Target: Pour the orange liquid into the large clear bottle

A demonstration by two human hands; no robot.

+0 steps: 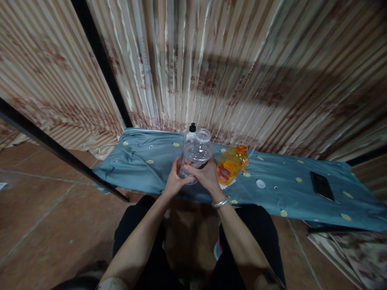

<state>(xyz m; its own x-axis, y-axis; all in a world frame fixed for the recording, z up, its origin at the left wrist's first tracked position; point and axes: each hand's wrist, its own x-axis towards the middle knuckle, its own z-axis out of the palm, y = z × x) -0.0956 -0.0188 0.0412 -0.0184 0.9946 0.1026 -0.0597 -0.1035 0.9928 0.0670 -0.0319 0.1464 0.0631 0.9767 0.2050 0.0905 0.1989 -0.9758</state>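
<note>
Both of my hands are wrapped around a clear plastic bottle [199,150] with a wide, uncapped mouth. My left hand [173,177] grips its left side, and my right hand [208,176] closes on its right side with the thumb across the front. The bottle leans slightly, low over the cloth-covered bench. Just behind it shows the black cap [192,128] of another bottle, whose body is mostly hidden. Right of my right hand stands an orange-yellow bottle [231,165] with a label and no lid visible on its mouth.
A white round disc [260,184], perhaps a lid, lies on the blue-grey patterned cloth [278,169]. A dark phone [322,186] rests at the right. Black metal poles [101,60] rise at the left, and a striped curtain [229,80] hangs behind the bench.
</note>
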